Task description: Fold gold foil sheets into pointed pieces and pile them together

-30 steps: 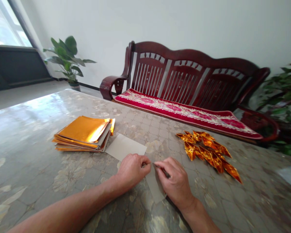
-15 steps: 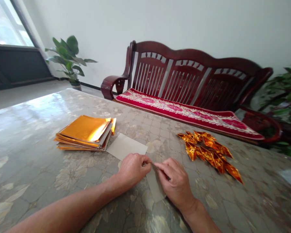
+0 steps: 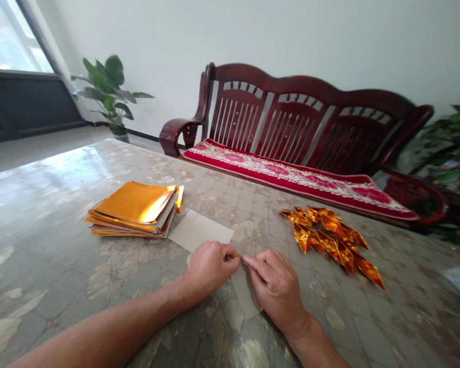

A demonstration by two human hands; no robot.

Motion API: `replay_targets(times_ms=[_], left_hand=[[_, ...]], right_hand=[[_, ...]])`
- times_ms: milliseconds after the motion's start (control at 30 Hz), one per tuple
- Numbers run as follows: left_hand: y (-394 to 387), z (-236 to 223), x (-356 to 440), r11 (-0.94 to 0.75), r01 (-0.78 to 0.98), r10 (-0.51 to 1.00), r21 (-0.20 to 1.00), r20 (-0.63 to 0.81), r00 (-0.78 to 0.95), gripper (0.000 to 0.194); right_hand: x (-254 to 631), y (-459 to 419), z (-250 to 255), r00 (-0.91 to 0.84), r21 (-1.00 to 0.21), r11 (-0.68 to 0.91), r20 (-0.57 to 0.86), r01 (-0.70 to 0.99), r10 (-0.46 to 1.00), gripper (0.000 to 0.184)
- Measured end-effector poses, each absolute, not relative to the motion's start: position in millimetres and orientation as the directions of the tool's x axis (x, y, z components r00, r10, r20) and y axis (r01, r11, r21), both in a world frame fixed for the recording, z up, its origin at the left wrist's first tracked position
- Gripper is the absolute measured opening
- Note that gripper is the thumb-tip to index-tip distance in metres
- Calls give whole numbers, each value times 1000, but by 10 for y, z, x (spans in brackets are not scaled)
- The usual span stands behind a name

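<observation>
Fingers (image 3: 232, 254) pinching at the tips now, our left hand (image 3: 210, 271) and right hand (image 3: 274, 289) meeting over a pale paper strip (image 3: 246, 299) on the table (image 3: 42, 245), gripping it close for control; gold foil stack (image 3: 134, 204) left of the strip, folded gold pieces (image 3: 329, 243) right of it.

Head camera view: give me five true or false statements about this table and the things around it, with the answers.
1. The left hand and right hand pinch a pale paper sheet between them. True.
2. The stack of gold foil sheets lies right of the hands. False: it lies left of them.
3. The folded gold foil pieces sit on the red cushion. False: they lie on the table top, in front of the cushion.
4. The bench is pale metal. False: it is dark red wood.
5. A leafy potted plant stands beyond the table, near the window. True.
</observation>
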State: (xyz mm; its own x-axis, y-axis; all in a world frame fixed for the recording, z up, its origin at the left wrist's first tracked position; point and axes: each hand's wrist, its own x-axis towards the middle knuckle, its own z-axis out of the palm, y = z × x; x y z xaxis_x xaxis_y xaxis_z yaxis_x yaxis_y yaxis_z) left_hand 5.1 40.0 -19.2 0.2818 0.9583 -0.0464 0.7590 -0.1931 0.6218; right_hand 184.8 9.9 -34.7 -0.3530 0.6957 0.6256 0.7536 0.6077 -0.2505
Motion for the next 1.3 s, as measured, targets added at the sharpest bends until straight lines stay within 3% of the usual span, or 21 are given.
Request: replay_targets(times_ms=[833,1300], left_hand=[[440,-150,-4,-196,718,932,668,-100,348,29],[467,-184,27,-205,791,952,576,-70,297,29]], right_hand=[[1839,87,-298,-432,-173,635,599,753,675,22],[1857,110,-285,-464,-188,627,522,756,716,20]])
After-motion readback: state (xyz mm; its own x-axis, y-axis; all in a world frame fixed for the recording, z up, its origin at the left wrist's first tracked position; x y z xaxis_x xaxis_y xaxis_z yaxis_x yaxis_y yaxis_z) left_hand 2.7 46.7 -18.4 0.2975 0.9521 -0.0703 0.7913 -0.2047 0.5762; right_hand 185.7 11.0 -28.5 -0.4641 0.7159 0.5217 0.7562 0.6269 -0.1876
